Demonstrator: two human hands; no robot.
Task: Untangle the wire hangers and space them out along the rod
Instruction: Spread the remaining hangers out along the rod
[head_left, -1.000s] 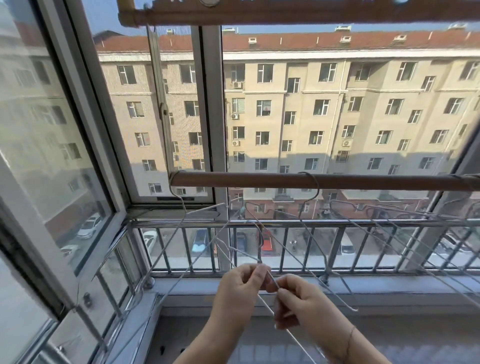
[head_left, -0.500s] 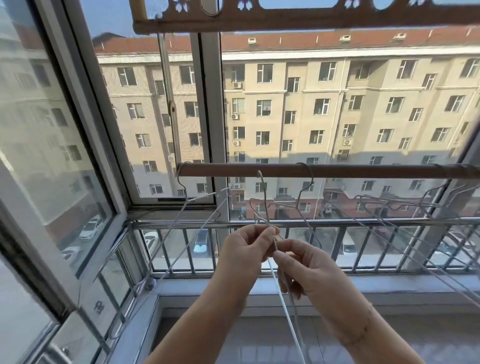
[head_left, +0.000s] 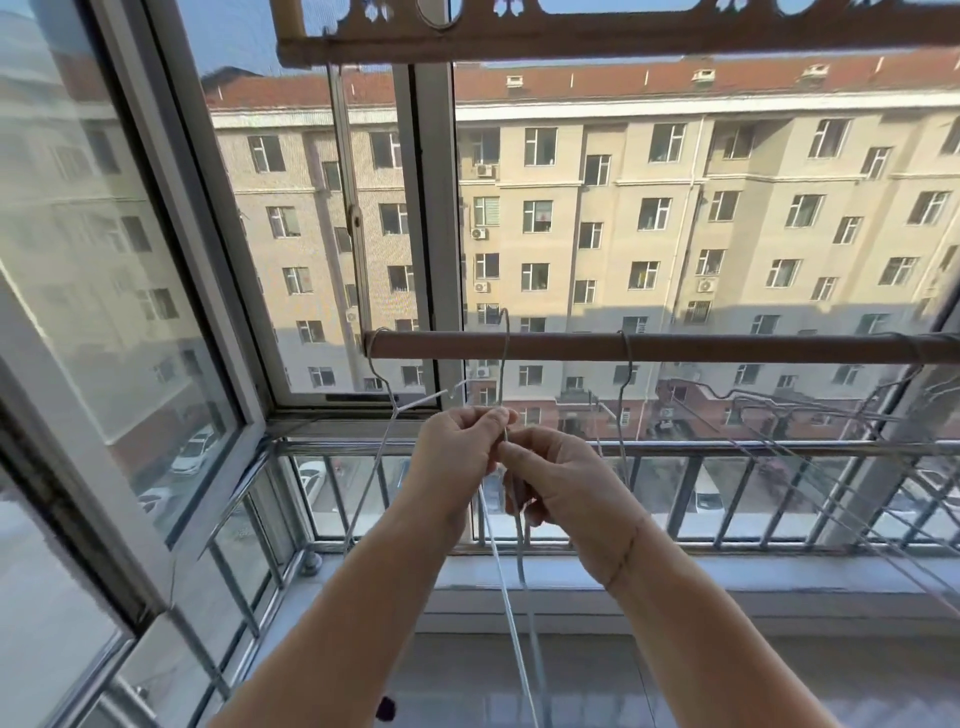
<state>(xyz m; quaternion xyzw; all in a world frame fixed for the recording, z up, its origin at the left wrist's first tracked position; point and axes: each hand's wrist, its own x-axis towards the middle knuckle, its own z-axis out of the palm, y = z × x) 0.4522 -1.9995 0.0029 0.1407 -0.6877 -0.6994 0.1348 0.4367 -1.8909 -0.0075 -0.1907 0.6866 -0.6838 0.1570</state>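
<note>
A brown wooden rod (head_left: 675, 347) runs level across the window. My left hand (head_left: 460, 457) and my right hand (head_left: 558, 483) pinch the neck of one thin wire hanger (head_left: 504, 364). Its hook rises above the rod near the left third, and its legs trail down between my arms. Another hanger (head_left: 384, 395) is hooked at the rod's left end. A third hanger (head_left: 623, 395) hangs right of my hands. Several more hangers (head_left: 810, 410) lie bunched and crossed at the far right.
A metal railing (head_left: 727, 483) stands behind the rod, over a street with parked cars. A carved wooden bar (head_left: 623, 36) spans overhead. The window frame (head_left: 208, 291) slants in at the left, and a white sill (head_left: 779, 577) lies below the railing.
Both hands rose with the held hanger from below the railing top up toward the rod. Its hook now stands above the rod. The view tilted upward.
</note>
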